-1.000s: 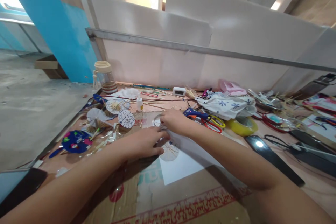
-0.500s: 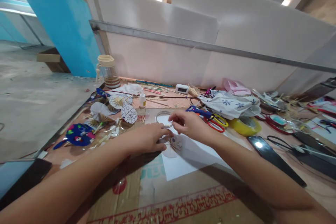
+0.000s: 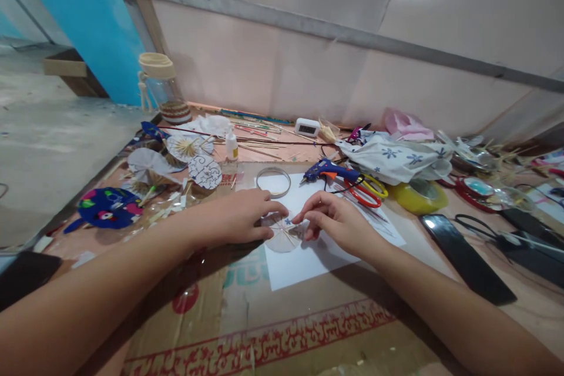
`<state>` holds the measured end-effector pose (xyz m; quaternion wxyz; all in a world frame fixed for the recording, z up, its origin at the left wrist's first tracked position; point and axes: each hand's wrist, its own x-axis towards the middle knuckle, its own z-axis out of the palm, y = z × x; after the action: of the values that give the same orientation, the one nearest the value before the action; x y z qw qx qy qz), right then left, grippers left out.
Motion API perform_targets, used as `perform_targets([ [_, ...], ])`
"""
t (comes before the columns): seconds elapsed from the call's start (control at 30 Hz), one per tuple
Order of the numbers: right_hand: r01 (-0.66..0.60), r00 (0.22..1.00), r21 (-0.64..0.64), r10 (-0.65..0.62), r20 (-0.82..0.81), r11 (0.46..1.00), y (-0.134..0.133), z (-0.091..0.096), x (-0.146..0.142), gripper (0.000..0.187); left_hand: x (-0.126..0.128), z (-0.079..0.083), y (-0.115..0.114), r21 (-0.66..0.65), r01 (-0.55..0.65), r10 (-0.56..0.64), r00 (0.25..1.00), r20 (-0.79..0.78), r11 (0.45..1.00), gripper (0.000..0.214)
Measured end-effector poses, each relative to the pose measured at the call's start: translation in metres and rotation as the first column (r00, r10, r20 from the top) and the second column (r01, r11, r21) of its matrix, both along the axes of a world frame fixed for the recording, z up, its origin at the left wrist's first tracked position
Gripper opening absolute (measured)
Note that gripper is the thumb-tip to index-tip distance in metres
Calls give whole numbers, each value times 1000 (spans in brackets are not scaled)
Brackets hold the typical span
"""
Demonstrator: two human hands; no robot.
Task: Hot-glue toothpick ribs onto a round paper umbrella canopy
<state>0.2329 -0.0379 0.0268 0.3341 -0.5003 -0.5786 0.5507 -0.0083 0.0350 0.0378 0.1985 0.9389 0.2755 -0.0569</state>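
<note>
Left hand point(image 3: 240, 220), right hand point(image 3: 337, 220) on paper umbrella point(image 3: 282, 236); ring point(image 3: 274, 181), glue gun point(image 3: 328, 170) beyond.

My left grip point(image 3: 238, 220) and right grip point(image 3: 339, 224) are plain bare hands, fingers uncovered to the tips. My left forearm point(image 3: 132, 282) and right forearm point(image 3: 440, 311) are bare as well, from the wrists back as far as I can see. Anything I wear higher up lies out of view.

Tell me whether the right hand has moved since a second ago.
Yes: the right hand left the clear round ring, drawing nearer the person, over the white paper sheet.
</note>
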Motion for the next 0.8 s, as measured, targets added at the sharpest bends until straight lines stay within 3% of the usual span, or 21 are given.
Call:
perform_targets([
  [0.2, -5, 987, 103, -11, 157, 995, 2, -4, 1, 14, -2, -2, 1, 22, 25, -26, 999, 46, 999, 44],
  [0.33, 19, 989, 38, -24, 148, 999, 4, -8, 3, 18, -2, -2, 1, 11, 33, -33, 998, 55, 999, 43],
  [0.5, 54, 993, 59, -60, 103, 997, 5, -9, 2, 15, 0, 5, -1, -1, 30, -30, 999, 24, 1000, 43],
  [0.8, -45, 996, 51, 40, 84, 998, -9, -11, -11, 17, -1, -2, -2, -38, 51, -49, 997, 53, 998, 43],
])
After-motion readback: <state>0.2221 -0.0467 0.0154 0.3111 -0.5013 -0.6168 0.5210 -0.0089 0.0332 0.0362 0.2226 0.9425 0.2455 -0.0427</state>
